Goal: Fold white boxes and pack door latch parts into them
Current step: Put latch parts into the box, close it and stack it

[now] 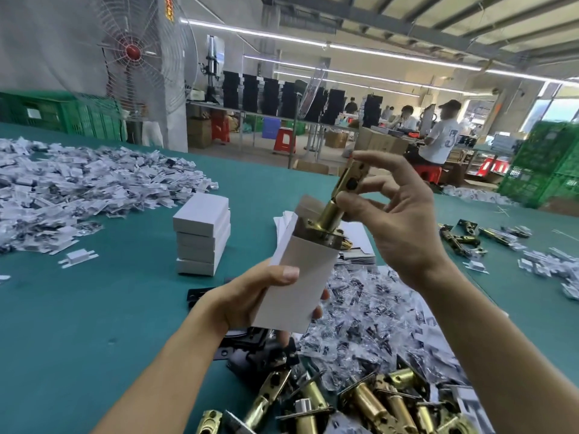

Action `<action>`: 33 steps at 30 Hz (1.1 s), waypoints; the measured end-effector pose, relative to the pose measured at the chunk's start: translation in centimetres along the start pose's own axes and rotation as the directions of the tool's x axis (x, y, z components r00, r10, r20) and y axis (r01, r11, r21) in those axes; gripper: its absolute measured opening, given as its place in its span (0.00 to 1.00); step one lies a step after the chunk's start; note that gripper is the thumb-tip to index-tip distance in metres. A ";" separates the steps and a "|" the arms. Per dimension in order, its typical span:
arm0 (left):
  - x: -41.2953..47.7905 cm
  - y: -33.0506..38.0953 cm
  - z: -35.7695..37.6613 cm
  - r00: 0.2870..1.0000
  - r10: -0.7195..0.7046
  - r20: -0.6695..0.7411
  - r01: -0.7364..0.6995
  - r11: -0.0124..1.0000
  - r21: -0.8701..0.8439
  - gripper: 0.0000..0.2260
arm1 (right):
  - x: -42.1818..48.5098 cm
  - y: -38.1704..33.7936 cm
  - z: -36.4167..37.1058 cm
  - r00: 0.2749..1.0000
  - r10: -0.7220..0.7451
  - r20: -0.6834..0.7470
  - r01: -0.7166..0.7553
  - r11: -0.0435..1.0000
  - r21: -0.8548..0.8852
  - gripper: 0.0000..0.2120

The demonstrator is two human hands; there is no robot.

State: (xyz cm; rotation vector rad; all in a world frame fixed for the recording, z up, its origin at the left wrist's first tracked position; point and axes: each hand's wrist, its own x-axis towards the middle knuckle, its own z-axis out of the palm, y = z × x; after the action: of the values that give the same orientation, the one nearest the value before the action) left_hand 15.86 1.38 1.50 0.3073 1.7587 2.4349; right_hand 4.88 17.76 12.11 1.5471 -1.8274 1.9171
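Head view looks down over a teal-covered desk (pixel 94 308) in a workshop. Left hand (pixel 250 296) grips an open-topped white cardboard box (pixel 300 283), thumb pressed on its front face and fingers wrapped behind, holding it upright and slightly tilted above the desk. Right hand (pixel 398 220) pinches a brass-coloured door latch with a cylindrical body and flat plate (pixel 340 202) between thumb and fingertips, the other fingers spread loosely; the latch's plate end sits at the box's open mouth, its tail pointing up and away. To the left of the box stands a stack of closed white boxes (pixel 202 238). A heap of small clear plastic bags with dark screws (pixel 369 314) lies beneath the hands, and more brass latches (pixel 360 402) are piled at the near edge. A wide spread of white paper-wrapped small parts (pixel 81 186) covers the far left of the desk. A large caged fan with a red hub (pixel 138 51) stands behind the desk.
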 end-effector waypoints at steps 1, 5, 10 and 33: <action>0.1 0.0 0.1 1.000 -0.001 0.000 0.001 1.000 0.011 0.36 | 0.0 -0.1 0.2 1.000 -0.002 0.022 0.002 1.000 -0.020 0.22; 0.4 -0.2 0.2 0.998 -0.003 -0.058 0.004 1.000 0.020 0.39 | 0.2 -0.2 0.9 0.999 -0.015 0.047 0.019 0.996 -0.083 0.21; 0.9 -0.2 0.4 0.967 0.126 -0.220 -0.119 0.992 0.041 0.23 | 0.3 0.5 1.7 0.997 -0.016 0.070 0.031 0.975 -0.220 0.18; 0.5 1.5 0.1 0.587 0.528 -0.614 -0.428 0.846 0.318 0.18 | -6.1 7.5 4.2 0.638 0.604 0.478 -0.078 0.668 -0.740 0.09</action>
State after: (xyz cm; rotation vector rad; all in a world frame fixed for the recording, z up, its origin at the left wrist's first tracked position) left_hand 15.43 1.11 3.02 -0.1868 2.4060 3.0961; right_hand 5.49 15.68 1.84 1.7933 -2.8833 0.4509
